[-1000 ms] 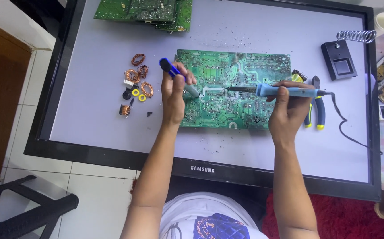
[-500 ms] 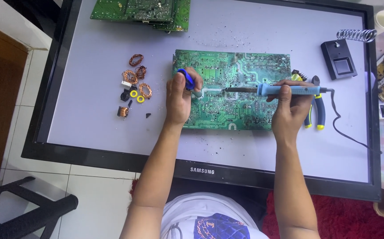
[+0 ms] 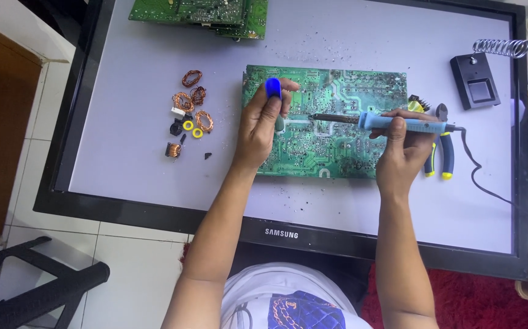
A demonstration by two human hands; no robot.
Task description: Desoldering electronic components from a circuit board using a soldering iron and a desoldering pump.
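Green circuit board (image 3: 337, 131) lies flat under both hands
Right hand (image 3: 405, 149) grips blue-handled soldering iron (image 3: 392, 123), shaft pointing leftward toward left hand (image 3: 263, 125), which is closed on blue-tipped desoldering pump (image 3: 274, 91)

My left hand (image 3: 263, 125) hides most of the blue tool (image 3: 273, 89) and part of the big green circuit board (image 3: 349, 91). The top edge cuts off another green board (image 3: 197, 11). The little parts (image 3: 186, 116) are too small to tell.
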